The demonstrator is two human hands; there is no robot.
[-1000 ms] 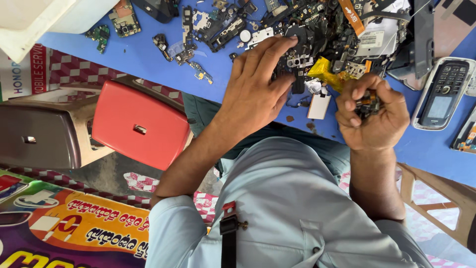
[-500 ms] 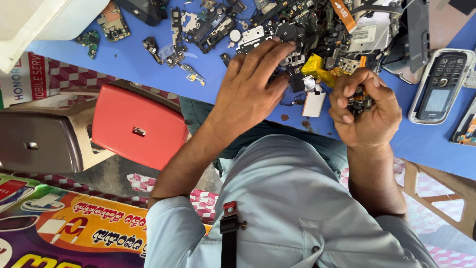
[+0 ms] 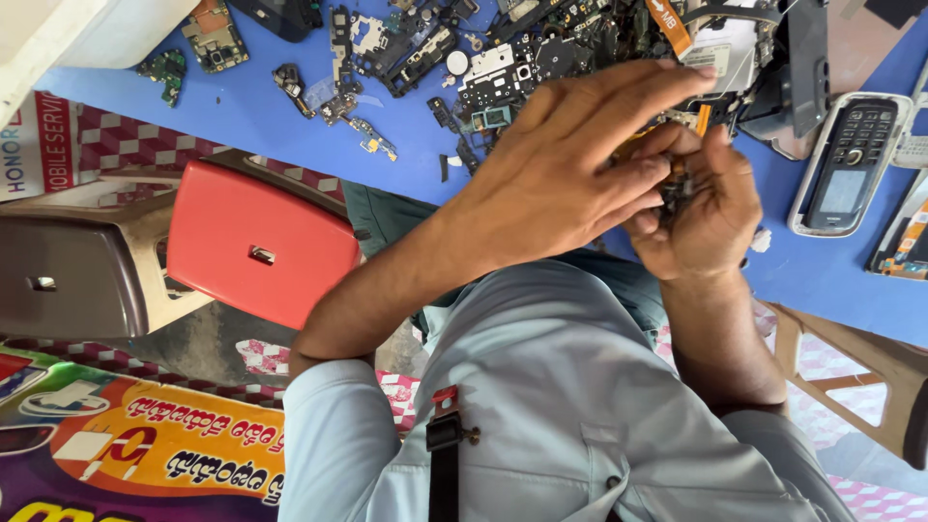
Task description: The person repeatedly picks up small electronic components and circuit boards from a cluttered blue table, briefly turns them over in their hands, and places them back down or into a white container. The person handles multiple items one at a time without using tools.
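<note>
Within right grip, small dark part

Blue table, red stool, brown chair, checked floor mat, daylight.

The left hand lies across the right hand, hiding most of the small dark part pinched there; its kind cannot be told. The pile of phone parts runs past the top edge, its pieces too small and tangled to name singly. The grey keypad phone shows whole, but a second handset is cut by the right edge. The counter runs off at top and right. The brown stool is clipped at the left edge.
</note>
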